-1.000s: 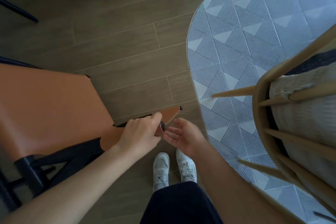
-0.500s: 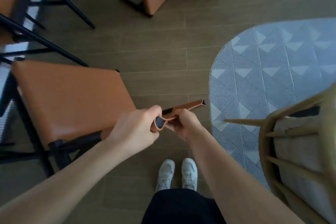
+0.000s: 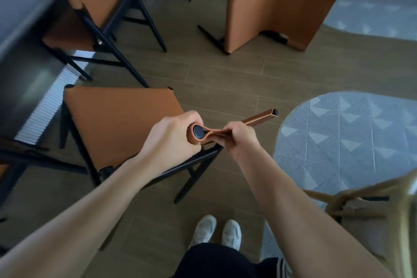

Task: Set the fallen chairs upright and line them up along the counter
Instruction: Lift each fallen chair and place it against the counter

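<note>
Upright chair (image 3: 121, 124) held by its backrest (image 3: 257, 118).
L hand (image 3: 171, 135) fingers curl round its end, R hand (image 3: 239, 140) pinches top edge; chair stands near counter (image 3: 18, 7), 2nd chair (image 3: 270, 11) tipped over on floor (image 3: 203, 79) beyond.

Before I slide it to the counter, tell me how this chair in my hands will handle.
The chair probably lifts lightly: thin black legs, a sling-like leather seat. The backrest may flex, since it folds flat where the right hand pinches it. It could tip backward if pulled from that high.
</note>
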